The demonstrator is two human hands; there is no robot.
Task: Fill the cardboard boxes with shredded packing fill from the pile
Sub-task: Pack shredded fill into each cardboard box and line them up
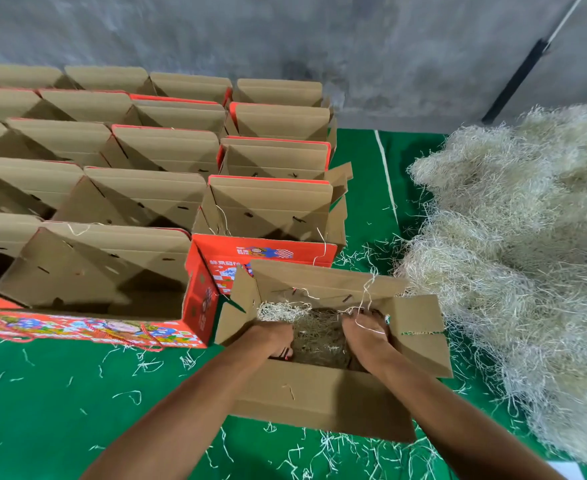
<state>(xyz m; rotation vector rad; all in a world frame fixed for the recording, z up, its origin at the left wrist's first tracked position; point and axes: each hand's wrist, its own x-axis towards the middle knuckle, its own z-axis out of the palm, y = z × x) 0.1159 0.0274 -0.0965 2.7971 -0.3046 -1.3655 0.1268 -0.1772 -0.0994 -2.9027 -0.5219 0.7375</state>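
Both hands reach into the open cardboard box [320,393] at lower centre of the frame. The left hand [273,336] and right hand [366,332] press down on shredded fill [314,332] inside it, fingers buried, so their grip cannot be told. The pile [520,244] lies at the right; empty boxes [146,188] fill the upper left.

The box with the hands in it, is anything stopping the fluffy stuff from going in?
Nothing visible does. The open box has its flaps folded outward, and both the left hand and right hand are already inside, on the shredded fill. The pile lies just to its right on the green floor.
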